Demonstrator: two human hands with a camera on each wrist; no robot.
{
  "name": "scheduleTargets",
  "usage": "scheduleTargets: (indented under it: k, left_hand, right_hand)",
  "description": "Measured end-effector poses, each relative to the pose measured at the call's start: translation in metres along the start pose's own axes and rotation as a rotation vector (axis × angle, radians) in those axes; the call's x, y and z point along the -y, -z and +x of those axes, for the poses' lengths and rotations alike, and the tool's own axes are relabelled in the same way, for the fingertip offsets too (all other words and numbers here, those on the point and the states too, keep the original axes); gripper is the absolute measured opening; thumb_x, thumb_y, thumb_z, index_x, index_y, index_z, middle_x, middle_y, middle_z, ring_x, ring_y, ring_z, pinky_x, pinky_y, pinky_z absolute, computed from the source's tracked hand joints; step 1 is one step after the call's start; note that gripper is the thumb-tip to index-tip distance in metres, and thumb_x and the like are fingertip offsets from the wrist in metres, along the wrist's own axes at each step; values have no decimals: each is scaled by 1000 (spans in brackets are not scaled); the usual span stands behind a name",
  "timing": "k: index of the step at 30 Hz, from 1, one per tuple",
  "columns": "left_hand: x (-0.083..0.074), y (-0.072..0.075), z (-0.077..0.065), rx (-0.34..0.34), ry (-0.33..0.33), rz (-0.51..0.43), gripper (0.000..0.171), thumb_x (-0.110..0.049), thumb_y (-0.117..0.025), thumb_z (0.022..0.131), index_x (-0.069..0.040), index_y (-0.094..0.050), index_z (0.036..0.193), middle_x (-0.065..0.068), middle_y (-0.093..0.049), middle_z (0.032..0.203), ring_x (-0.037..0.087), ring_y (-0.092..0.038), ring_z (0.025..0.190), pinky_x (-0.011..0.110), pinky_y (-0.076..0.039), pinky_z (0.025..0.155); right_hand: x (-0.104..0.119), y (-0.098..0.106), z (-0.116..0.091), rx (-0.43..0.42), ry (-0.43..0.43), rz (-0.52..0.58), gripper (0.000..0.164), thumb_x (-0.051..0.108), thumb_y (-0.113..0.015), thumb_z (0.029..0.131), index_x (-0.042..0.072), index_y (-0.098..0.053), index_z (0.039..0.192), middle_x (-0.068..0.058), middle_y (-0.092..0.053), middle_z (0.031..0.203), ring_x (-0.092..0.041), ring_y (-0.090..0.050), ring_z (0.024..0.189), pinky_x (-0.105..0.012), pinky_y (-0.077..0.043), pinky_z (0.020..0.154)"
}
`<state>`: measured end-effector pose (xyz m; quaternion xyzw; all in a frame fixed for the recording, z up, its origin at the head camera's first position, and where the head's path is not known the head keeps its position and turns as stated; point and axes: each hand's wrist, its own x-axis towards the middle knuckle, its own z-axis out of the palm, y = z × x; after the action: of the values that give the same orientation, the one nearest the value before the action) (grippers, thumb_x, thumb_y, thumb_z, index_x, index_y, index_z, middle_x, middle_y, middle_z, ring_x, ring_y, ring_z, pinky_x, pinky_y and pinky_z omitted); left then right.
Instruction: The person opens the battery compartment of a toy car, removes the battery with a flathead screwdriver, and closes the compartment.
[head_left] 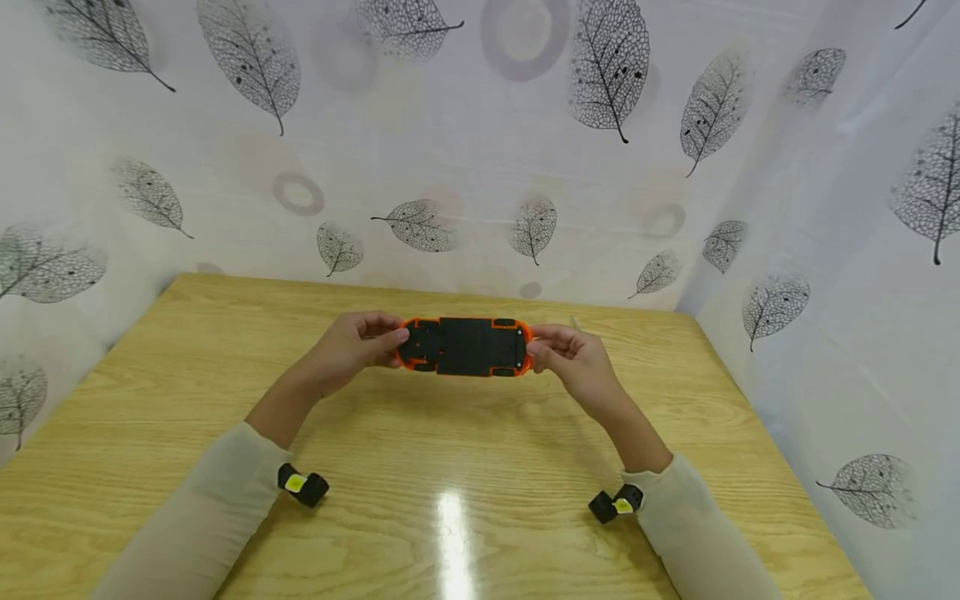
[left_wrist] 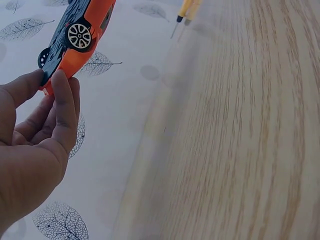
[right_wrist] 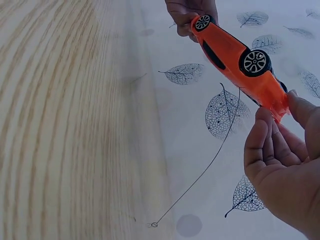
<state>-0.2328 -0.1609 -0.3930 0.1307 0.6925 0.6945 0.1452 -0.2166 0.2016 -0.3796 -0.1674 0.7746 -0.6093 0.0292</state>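
An orange toy car (head_left: 480, 347) is held above the table, its black underside facing the head camera. At one end of it, my left hand (head_left: 352, 350) pinches the body between thumb and fingers. My right hand (head_left: 581, 367) pinches the opposite end the same way. The left wrist view shows part of the toy car (left_wrist: 82, 42) with a silver-spoked wheel, and the left hand (left_wrist: 40, 130) at its lower end. From the right wrist, the toy car's side (right_wrist: 230, 52) shows, with the right hand (right_wrist: 290, 165) near and the left hand beyond.
The wooden table (head_left: 375, 500) stretches below, backed by a white leaf-patterned sheet (head_left: 465, 150). A yellow-handled screwdriver (left_wrist: 184, 11) appears in the left wrist view. In the right wrist view, a thin dark line (right_wrist: 200, 177) runs from near the car to a small loop.
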Motion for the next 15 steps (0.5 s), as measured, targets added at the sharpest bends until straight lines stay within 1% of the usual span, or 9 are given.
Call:
scheduleTargets:
  k: [3,9,12,15]
  left_hand:
    - [0,0,0,2,21,-15,36,-17,-66,103,8,-59,127,11,-68,109,19,-70,86,39,-63,87]
    - [1,0,2,4,69,-66,36,-15,-64,104,11,-58,129,13,-68,111,18,-69,82,29,-63,78]
    - [4,0,3,2,103,-59,33,-13,-62,104,11,-58,127,14,-68,111,16,-68,79,28,-63,76]
    - [7,0,4,3,130,-40,33,-12,-62,104,11,-58,126,14,-66,112,15,-68,80,28,-63,77]
  right_hand:
    - [3,-1,-1,-2,-14,34,39,20,-70,101,-3,-64,131,-3,-73,96,-18,-67,81,-30,-62,80]
    - [4,-2,0,17,-56,119,39,18,-68,101,-7,-62,131,-6,-74,98,-17,-67,80,-30,-62,77]
    - [1,-3,1,41,-103,141,39,17,-67,102,-7,-62,132,-6,-74,101,-17,-68,83,-28,-62,77]
    - [-3,-3,2,68,-152,140,40,18,-66,102,-7,-61,134,-6,-73,105,-18,-68,86,-29,-62,79]
